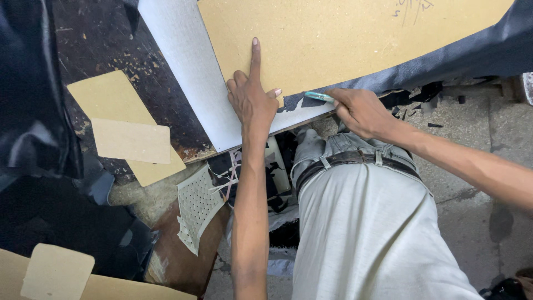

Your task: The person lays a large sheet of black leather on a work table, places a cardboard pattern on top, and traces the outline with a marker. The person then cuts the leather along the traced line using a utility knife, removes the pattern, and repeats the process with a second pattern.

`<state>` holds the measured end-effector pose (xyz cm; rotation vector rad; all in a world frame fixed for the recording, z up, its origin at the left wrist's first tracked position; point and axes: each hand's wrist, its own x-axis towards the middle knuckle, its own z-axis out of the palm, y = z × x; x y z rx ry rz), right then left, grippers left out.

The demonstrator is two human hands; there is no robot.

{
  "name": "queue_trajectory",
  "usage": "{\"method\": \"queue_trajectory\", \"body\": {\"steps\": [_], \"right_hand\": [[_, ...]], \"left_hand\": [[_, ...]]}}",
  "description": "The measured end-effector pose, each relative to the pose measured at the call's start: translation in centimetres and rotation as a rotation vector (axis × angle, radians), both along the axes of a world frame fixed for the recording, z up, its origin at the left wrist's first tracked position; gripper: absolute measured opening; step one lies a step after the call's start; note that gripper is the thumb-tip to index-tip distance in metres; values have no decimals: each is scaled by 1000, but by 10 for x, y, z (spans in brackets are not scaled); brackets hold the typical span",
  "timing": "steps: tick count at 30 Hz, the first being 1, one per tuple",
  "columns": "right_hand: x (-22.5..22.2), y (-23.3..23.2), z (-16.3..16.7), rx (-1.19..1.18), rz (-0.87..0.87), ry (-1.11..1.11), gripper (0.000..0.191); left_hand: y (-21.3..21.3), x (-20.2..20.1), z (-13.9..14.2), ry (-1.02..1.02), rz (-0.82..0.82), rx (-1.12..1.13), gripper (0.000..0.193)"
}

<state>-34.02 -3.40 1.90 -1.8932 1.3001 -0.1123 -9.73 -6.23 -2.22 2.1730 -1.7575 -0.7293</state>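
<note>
**A:** What's closest to you?

**B:** Nearest me, below the tabletop's near edge, I see scraps on the floor: a pale perforated sheet point(195, 208) and dark offcuts around it. At the bottom left lie tan card pieces point(55, 272), one with rounded corners.

**A:** And the hands?

**B:** My left hand point(251, 100) lies on the tan template board point(344, 39) near the tabletop's near edge. Its grip holds nothing: the index finger is stretched straight out, pressing the board flat, with the other fingers curled in. My right hand point(361, 114) is just beside it, right at the near edge. Its grip is closed around a slim teal-handled tool point(319, 96), whose tip touches the lower edge of the board where the dark fabric point(444, 61) begins. Whether it is a pen or a blade I cannot tell.

**A:** Where does the board sit?

**B:** It lies on a white textured sheet point(189, 72), which shows along its left side. The dark fabric runs along the board's lower right edge and off the frame's right side.

**A:** Anything farther out?

**B:** Toward the tabletop's left side, two smaller tan cards point(130, 130) overlap on the dark, worn tabletop point(100, 39), well apart from my hands.
</note>
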Motion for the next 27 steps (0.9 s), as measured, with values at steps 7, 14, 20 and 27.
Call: {"method": "queue_trajectory", "body": {"steps": [7, 14, 20, 27], "right_hand": [[3, 1, -10, -157, 111, -146, 40], [10, 3, -6, -82, 112, 12, 49], [20, -4, -4, -177, 259, 178, 71], [32, -21, -26, -536, 510, 325, 76]], "left_hand": [[0, 1, -8, 18, 21, -39, 118], [0, 3, -10, 25, 14, -59, 117], [2, 3, -11, 28, 17, -70, 117], [2, 3, -15, 6, 17, -97, 117]]}}
